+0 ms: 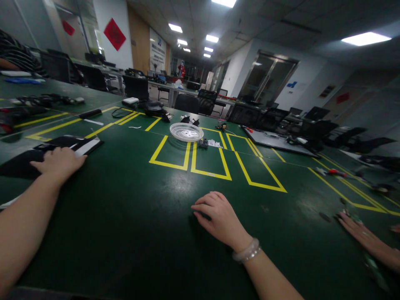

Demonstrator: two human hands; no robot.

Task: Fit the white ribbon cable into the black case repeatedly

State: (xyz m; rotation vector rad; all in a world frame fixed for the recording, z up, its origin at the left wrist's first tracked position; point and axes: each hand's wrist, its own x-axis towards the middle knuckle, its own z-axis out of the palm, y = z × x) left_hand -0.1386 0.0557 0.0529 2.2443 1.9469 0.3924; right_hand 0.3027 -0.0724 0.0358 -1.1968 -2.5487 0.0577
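On the left, my left hand [61, 163] lies spread over a flat black item [18, 163] with a whitish strip along its far right edge. Its kind is unclear because the hand covers part of it. My right hand [220, 218], with a pale bracelet [248, 251] at the wrist, hovers over or rests on the green table [150, 233]. Its fingers are loosely bent and slightly apart, and nothing shows in them. Beyond it stands a round white plastic basket [186, 132] with slotted sides. Beside the basket lie a small dark part [203, 143] and a crumpled white packet [215, 143].
Yellow tape outlines [211, 174] mark the tabletop. Tangled black cables [46, 100] lie far left. A large dark panel [278, 141] lies at the back right. At the right edge, another person's hand [356, 229] is on the table near a red-handled tool [334, 171].
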